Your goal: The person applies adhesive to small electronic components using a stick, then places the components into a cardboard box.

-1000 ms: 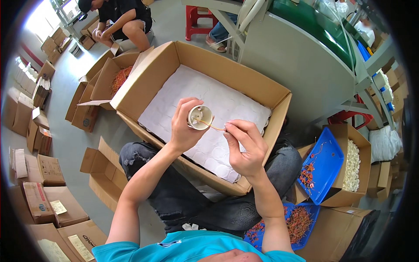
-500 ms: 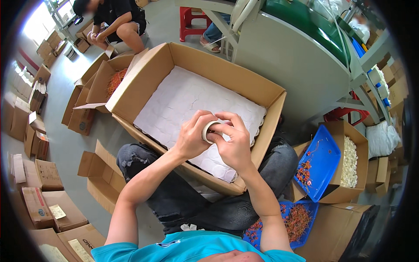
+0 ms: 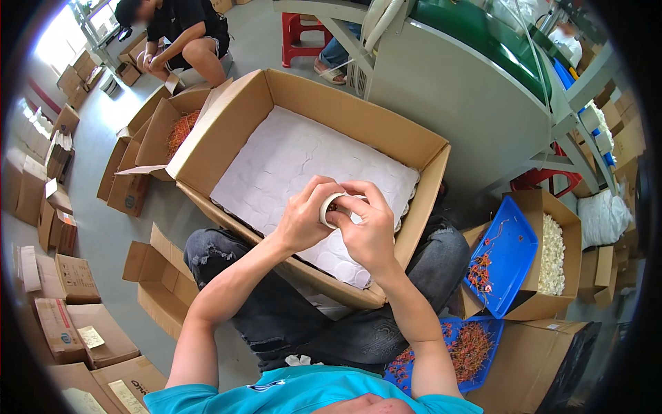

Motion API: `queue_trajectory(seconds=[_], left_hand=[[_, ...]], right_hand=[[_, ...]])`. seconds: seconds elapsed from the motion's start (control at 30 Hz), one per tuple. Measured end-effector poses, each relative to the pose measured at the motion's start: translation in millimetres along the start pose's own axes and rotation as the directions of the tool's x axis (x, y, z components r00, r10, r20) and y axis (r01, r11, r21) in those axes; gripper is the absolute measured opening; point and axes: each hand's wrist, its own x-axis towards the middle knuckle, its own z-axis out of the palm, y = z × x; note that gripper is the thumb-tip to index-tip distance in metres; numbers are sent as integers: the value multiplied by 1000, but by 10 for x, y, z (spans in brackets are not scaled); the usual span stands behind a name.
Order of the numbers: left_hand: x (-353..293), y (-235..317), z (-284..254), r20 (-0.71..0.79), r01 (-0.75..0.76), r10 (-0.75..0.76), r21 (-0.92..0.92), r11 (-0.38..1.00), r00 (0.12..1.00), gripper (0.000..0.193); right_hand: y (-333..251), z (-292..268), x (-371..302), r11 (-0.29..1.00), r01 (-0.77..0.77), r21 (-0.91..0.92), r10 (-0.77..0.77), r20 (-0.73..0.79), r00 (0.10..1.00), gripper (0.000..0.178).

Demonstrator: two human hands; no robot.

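Above a large open cardboard box (image 3: pixel 358 114), my left hand (image 3: pixel 301 215) is closed round a small white ring-shaped piece (image 3: pixel 323 212), like a short round cup. My right hand (image 3: pixel 369 231) meets it from the other side, with its thumb and fingers curled into the opening. Something small and dark shows inside the ring, too small to make out. Beneath my hands, the box holds a layer of white round pieces (image 3: pixel 276 162) packed close together. Both wrists hang over the box's near side, and the box rests against my crossed legs.
At my right, a blue tray (image 3: pixel 517 241) with red-orange wired parts leans on a carton of cream pieces (image 3: pixel 552 255). Another blue tray (image 3: pixel 488 366) holds more such parts. Empty cartons (image 3: pixel 162 279) line the left. A person (image 3: pixel 183 41) crouches beyond; a green-topped machine (image 3: pixel 448 103) stands ahead.
My right fingers have shifted slightly at the ring's opening, and its dark inside shows more. The hands stay in nearly the same place.
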Motion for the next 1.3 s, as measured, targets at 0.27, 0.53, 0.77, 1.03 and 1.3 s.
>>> queue_trajectory(seconds=[0.27,0.53,0.77,1.03,1.3], left_hand=[[6,-17,22,-9,-8,7,-86,996,1000,47],[11,-23,41,40,27,-25,-43,999,999,45],[-5,-47,36,15,5,-5,14,1000,1000,46],[3,-44,-113,107,-69,61,79,995,992,49],[61,13,-152,147,-21,6,97,995,989,46]], right_hand=[[-40,-57,-1,999,-36,-23,36,16,999,17],[18,-2,-5,999,-25,-30,24,-23,999,16],[91,89,-22,1000,11,12,-10,-66,998,15],[64,104,-42,990,-35,140,40,-34,999,13],[163,174,-47,991,125,37,-122,-76,990,14]])
